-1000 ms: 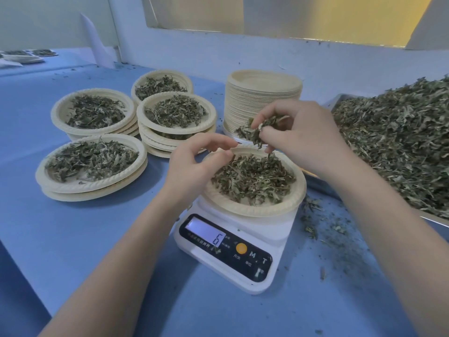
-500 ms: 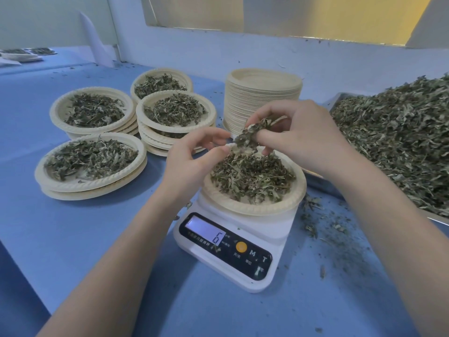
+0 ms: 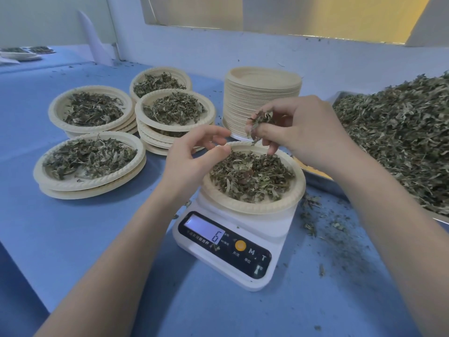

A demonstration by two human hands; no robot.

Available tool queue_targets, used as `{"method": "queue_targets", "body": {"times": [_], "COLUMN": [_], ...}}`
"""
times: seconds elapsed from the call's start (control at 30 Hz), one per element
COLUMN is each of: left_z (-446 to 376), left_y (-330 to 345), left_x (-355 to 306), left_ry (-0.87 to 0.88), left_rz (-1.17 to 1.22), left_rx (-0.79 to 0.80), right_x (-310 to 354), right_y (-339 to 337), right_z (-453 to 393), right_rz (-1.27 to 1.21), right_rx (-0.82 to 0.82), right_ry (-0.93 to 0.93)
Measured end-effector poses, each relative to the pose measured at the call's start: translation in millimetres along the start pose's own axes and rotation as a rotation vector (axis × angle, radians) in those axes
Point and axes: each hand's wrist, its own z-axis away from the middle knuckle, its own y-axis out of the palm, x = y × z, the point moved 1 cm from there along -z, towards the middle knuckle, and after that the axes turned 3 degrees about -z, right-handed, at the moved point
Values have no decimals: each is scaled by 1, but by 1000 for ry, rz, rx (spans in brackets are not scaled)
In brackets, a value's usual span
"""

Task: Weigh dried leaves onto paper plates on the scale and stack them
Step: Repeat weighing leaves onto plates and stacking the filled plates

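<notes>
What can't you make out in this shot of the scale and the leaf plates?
- Head view: the tray of loose leaves runs off the right edge.
- Filled plates under each stack's top plate: covered by the plate above.
- Small print by the scale display: too small to read.
- Left hand: whether its grip touches the plate rim is unclear.

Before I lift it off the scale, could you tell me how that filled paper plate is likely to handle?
The paper plate probably feels very light: the scale shows only 6. Its thin rim may flex if pinched on one side. The loose dried leaves are heaped, so tilting would likely spill some.
</notes>
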Motion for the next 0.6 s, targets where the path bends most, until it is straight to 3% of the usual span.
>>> {"method": "queue_targets", "body": {"times": [0.6], "left_z": [0], "left_y": [0], "left_x": [1], "left_ry": [8], "left_rz": [-4], "left_rx": [9], "right_x": [3], "right_y": [2], "right_z": [3], "right_rz": [80], "right_rx": [31], "right_ry": [41]}}
